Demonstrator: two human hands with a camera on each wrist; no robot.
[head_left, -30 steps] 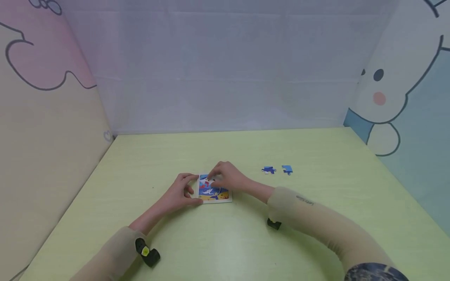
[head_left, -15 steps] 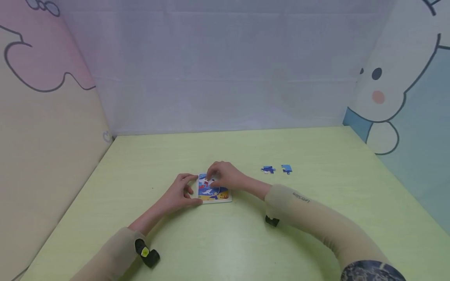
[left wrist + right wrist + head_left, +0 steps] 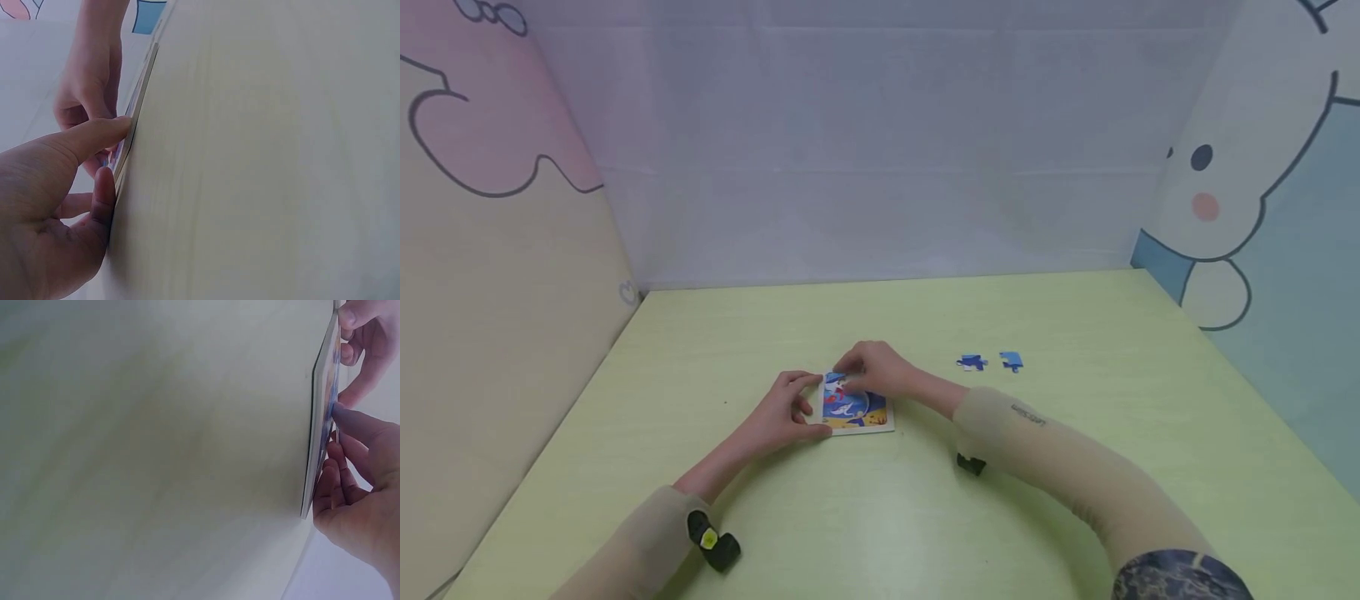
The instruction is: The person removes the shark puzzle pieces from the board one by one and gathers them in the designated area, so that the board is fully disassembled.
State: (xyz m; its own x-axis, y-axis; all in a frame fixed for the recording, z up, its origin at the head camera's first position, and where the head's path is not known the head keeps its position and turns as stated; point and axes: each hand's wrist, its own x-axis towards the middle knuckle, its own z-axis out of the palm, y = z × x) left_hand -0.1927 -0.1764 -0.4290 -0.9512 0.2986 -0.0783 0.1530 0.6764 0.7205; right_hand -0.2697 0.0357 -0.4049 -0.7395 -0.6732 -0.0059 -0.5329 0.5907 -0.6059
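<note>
A small square jigsaw puzzle board [image 3: 853, 411] with a white rim and a bright sea picture lies flat on the table. My left hand [image 3: 782, 414] holds it by the left side, thumb at the near corner and index finger at the far one. Over the board's upper part, my right hand [image 3: 882, 369] pinches a puzzle piece [image 3: 337, 435] between thumb and fingers; only the piece's thin edge shows in the right wrist view. The right hand covers the board's upper right part. Two loose blue puzzle pieces, one darker [image 3: 973, 362] and one lighter [image 3: 1011, 361], lie right of the board.
The pale yellow-green table [image 3: 880, 517] carries all of this. A whitish cloth wall [image 3: 880, 150] rises behind it, and cartoon-printed panels stand at the left [image 3: 512, 250] and the right [image 3: 1300, 275].
My right hand has shifted slightly left and away from me, toward the board's far left part. The left hand and the two loose pieces stay where they were.
</note>
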